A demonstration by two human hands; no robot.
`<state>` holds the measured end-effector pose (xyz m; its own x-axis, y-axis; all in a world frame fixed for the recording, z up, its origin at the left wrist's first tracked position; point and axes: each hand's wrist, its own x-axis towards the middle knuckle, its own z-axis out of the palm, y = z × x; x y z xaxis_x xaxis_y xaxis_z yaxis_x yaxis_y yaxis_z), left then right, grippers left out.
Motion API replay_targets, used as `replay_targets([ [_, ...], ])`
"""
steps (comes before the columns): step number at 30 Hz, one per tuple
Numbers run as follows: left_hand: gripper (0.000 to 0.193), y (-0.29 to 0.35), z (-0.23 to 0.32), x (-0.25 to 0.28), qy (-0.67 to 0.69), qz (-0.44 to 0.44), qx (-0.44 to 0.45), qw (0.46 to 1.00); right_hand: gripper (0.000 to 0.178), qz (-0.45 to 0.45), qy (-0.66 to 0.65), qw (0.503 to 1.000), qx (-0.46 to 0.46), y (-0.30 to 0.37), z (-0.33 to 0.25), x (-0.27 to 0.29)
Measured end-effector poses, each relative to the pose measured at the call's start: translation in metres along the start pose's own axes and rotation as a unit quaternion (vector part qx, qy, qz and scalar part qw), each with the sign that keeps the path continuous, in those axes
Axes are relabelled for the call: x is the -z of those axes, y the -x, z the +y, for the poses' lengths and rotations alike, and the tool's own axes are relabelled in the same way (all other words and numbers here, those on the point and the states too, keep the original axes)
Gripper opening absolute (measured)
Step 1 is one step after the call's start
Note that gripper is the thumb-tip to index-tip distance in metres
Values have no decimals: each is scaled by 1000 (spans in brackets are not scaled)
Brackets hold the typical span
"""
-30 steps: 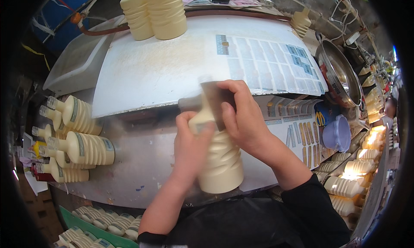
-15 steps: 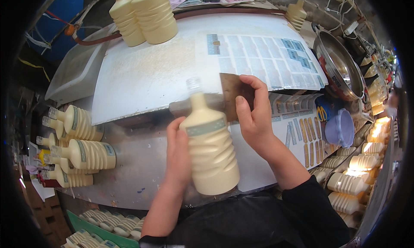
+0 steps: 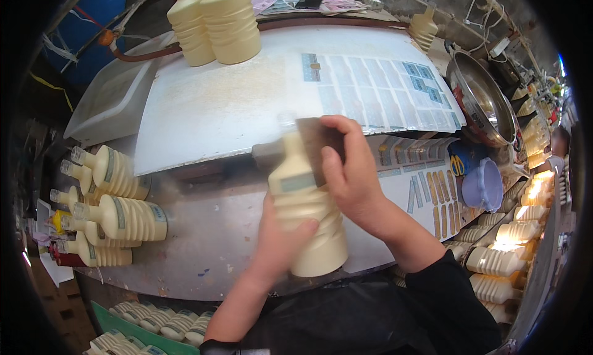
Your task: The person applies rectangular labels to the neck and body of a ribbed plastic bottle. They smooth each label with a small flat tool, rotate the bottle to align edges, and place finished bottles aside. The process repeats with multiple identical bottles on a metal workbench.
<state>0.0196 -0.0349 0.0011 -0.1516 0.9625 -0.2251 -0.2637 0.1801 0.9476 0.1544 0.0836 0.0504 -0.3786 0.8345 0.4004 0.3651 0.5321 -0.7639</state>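
A cream bottle [image 3: 321, 250] with a ribbed body, a clear threaded neck and a grey-green band label [image 3: 299, 183] stands tilted in front of me. My left hand [image 3: 281, 234], blurred, is wrapped round its lower left side with the thumb across the front. Between the thumb and fingers of my right hand [image 3: 349, 163] is a flat dark brown rectangular scraper [image 3: 314, 146]. One edge of it lies against the bottle's shoulder, at the right end of the band label. Behind the bottle neck sits a dark block [image 3: 267, 155], partly hidden.
Label sheets [image 3: 364, 86] lie on the sloping white board [image 3: 204, 117]. Several labelled bottles [image 3: 133, 218] lie stacked at the left, with two upright bottles [image 3: 231, 28] at the back. On the right are a purple bucket [image 3: 483, 185], yellow-handled scissors [image 3: 456, 165] and a metal pan [image 3: 482, 96].
The brown scraper has moved left and down from beside the bottle onto its shoulder. My left thumb has come round the bottle's front, and the bottle has turned slightly.
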Motion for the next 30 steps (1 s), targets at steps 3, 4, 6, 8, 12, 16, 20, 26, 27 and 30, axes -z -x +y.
replay_targets([
  [3,82,-1,10,-7,-57,13,1,998,37,-14,39,999,3,-8,-22,-11],
  [4,83,-1,12,-9,-78,21,0,997,34,-21,47,999,8,-10,-26,-15],
  [6,79,-1,12,-13,-115,41,-23,992,28,-32,71,997,7,-13,-33,-26],
  [8,71,-2,6,-13,-145,66,-69,985,29,-67,82,994,-25,-15,-45,-35],
  [12,62,-11,23,-18,-260,19,-109,959,29,-75,87,993,-16,-14,-55,-47],
  [16,76,-5,16,-13,-240,58,-159,956,24,-62,107,991,55,-11,-44,-36],
  [20,90,11,7,-7,-394,74,-172,900,40,-51,80,995,-11,-9,-11,-3],
  [26,95,12,6,-12,-370,68,-150,914,39,4,13,1000,1,5,40,4],
  [27,95,12,5,-11,-365,71,-152,916,39,10,9,1000,2,5,44,5],
  [30,96,9,-4,-7,-364,74,-178,911,39,18,1,1000,13,6,47,8],
])
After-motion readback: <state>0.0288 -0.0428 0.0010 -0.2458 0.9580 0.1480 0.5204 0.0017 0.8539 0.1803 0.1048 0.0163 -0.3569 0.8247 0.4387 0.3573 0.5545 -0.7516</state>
